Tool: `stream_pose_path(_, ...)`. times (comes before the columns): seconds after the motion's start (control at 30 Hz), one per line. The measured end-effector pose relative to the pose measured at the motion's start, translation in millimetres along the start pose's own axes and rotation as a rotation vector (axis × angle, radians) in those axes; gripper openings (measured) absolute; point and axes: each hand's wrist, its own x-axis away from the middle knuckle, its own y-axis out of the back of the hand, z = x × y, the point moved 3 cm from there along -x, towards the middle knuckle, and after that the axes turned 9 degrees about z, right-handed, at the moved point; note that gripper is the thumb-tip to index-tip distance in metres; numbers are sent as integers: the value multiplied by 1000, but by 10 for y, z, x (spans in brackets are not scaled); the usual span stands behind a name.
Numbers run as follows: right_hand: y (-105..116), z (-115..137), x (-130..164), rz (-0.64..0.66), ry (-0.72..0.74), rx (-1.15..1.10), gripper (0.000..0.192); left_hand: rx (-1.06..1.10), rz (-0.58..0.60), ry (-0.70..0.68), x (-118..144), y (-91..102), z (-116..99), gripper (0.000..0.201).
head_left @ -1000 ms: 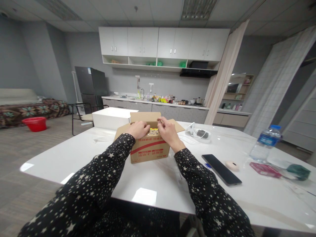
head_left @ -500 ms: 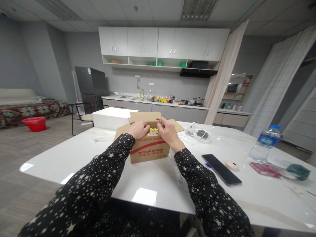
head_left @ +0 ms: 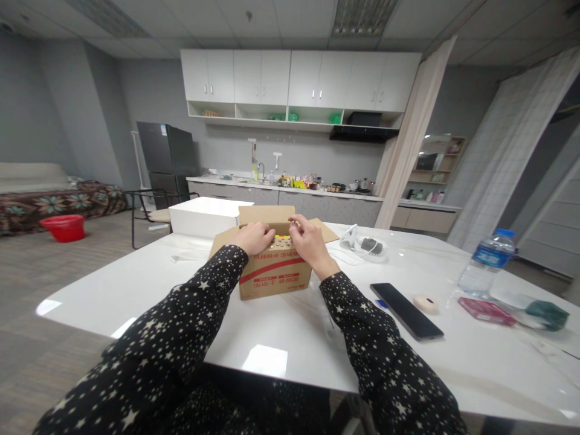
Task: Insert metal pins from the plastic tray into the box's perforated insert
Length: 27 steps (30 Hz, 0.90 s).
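Note:
An open cardboard box (head_left: 274, 277) with red print stands on the white table in front of me, its flaps folded outward. My left hand (head_left: 254, 237) lies over the box's left top edge, its fingers bent down and partly hidden. At the right top edge is my right hand (head_left: 309, 241), fingers curled and closed at the opening. Between the hands, small round silvery pieces (head_left: 280, 243) show at the near rim, with a bit of yellow behind them. What the fingers grip is hidden.
A white box (head_left: 203, 217) stands behind on the left. To the right are a white device with a cable (head_left: 369, 246), a black phone (head_left: 405, 310), a small pale case (head_left: 426, 303), a pink packet (head_left: 486, 310) and a water bottle (head_left: 487, 266).

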Motion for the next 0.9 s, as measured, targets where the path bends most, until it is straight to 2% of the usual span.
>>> stream_pose_path(0.17,-3,1,1,29,13,-1,29,0,9,9,4,0,2,46)
stream_pose_path(0.33,13,-9,0,-11,-17,28,29,1,10,3,13,7,-2,49)
stream_pose_path(0.57,-21,-14,8,51,19,43,28,20,12,13,26,26,-15,48)
stream_pose_path(0.9,-41,-58,8,35,18,89,25,19,8,28,16,15,-7,48)
